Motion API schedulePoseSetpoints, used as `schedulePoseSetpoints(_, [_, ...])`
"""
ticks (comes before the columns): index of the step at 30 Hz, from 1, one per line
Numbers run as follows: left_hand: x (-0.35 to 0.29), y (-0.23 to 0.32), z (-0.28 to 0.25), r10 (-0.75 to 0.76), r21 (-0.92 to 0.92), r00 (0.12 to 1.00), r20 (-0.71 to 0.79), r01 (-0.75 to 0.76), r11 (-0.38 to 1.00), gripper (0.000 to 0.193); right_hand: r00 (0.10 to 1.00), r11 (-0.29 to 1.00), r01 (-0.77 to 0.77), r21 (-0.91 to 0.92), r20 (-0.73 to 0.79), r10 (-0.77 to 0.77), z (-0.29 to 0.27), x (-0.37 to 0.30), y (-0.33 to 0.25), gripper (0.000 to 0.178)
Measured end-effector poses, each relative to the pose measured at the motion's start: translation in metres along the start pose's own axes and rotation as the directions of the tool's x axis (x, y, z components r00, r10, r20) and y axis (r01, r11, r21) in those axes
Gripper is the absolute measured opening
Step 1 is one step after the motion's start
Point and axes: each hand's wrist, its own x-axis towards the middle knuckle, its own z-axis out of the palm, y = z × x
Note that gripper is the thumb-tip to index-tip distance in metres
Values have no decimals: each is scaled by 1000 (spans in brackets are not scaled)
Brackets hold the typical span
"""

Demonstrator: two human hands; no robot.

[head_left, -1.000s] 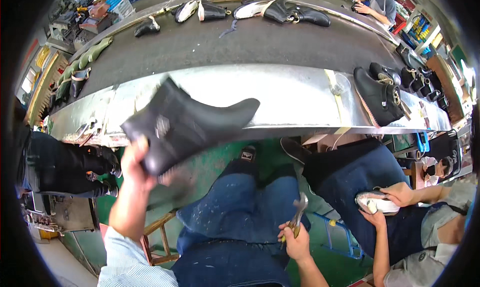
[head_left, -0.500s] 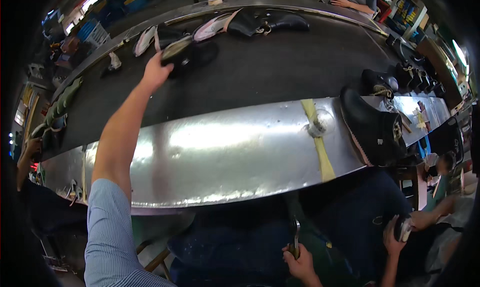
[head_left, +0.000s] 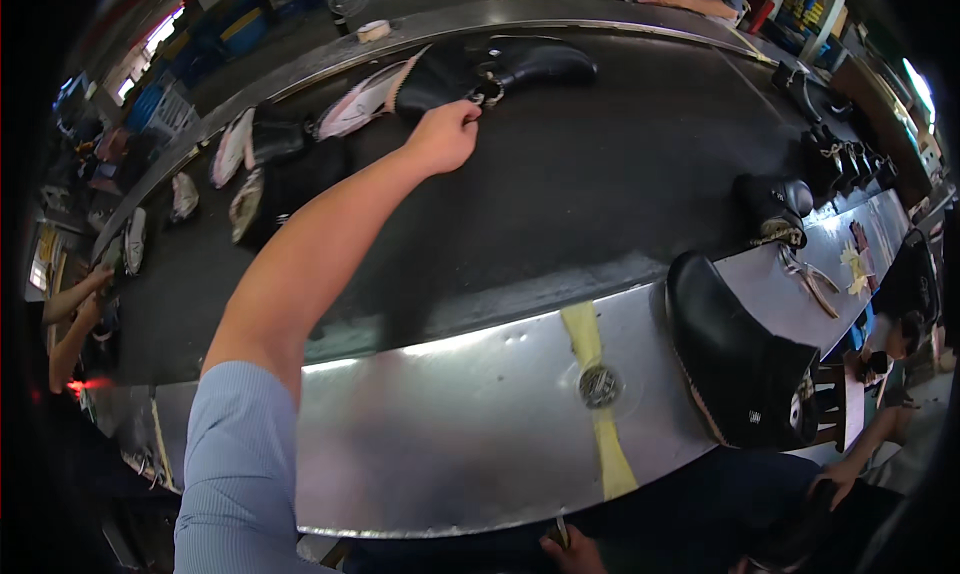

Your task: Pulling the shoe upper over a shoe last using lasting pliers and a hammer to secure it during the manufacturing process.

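Observation:
My left arm in a light blue sleeve stretches far across the dark conveyor belt [head_left: 560, 204]. My left hand [head_left: 443, 136] is closed on the lace end of a black boot [head_left: 500, 66] that lies on its side at the belt's far edge. A pink and white shoe upper [head_left: 360, 96] lies just left of that boot. My right hand [head_left: 572, 554] shows only partly at the bottom edge, below the steel ledge [head_left: 450, 424], with the tip of a metal tool [head_left: 557, 532] in its fingers.
A black ankle boot [head_left: 740, 369] stands on the ledge at the right, beside a yellow tape strip [head_left: 603, 414]. More black boots [head_left: 775, 206] and pliers [head_left: 808, 277] lie further right. Shoe uppers [head_left: 235, 146] line the belt's left. Other people's hands [head_left: 85, 296] work at the left and far side.
My left hand carried a black boot from my lap up onto the far side of the belt. The view has swung up and left over the belt; my right hand dropped to the bottom edge.

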Motion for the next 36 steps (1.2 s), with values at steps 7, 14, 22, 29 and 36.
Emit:
schedulePoseSetpoints(7, [89,13,82,-252,467,964,-84,262,845,44,981,996,-71,-48,-185,61,-3,-8,-11,41])
schedulePoseSetpoints(14, [112,-7,72,-295,226,944,-149,323,919,40,977,982,-149,115,-138,164,-10,-9,-22,38])
schedulePoseSetpoints(22, [95,88,-82,-170,-756,985,-40,81,650,22,990,961,-109,254,-56,127,-2,-31,-22,26])
schedulePoseSetpoints(29, [-187,179,-231,135,-901,948,-288,-316,296,20,996,944,88,317,-1,-93,35,-62,13,20])
schedulePoseSetpoints(36, [-443,248,-246,-134,-983,978,-162,-147,112,26,857,737,137,662,294,-423,89,-61,-12,29])
